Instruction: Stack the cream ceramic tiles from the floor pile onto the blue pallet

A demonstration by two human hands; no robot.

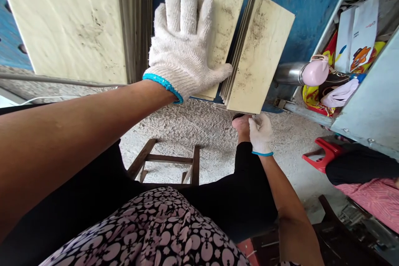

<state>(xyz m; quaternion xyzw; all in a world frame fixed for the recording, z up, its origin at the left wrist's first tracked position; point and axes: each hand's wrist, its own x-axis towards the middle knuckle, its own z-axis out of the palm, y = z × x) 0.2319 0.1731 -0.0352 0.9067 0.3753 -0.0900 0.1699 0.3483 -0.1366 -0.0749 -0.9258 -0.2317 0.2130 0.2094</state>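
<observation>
My left hand (183,41), in a white knit glove with a blue cuff, lies flat and open against a cream tile (220,12) that leans on the blue wall. Its thumb touches the edge of a stack of narrow cream tiles (258,54) standing to the right. My right hand (260,133), also gloved, is lower down by my foot, fingers curled at the bottom edge of that stack; what they grip is hidden.
A large cream slab (68,20) leans at the left. A wooden stool frame (168,166) stands on the rough concrete floor. A metal flask with a pink lid (307,72), bags, a red plastic stool (321,153) and another person's leg (361,174) are at right.
</observation>
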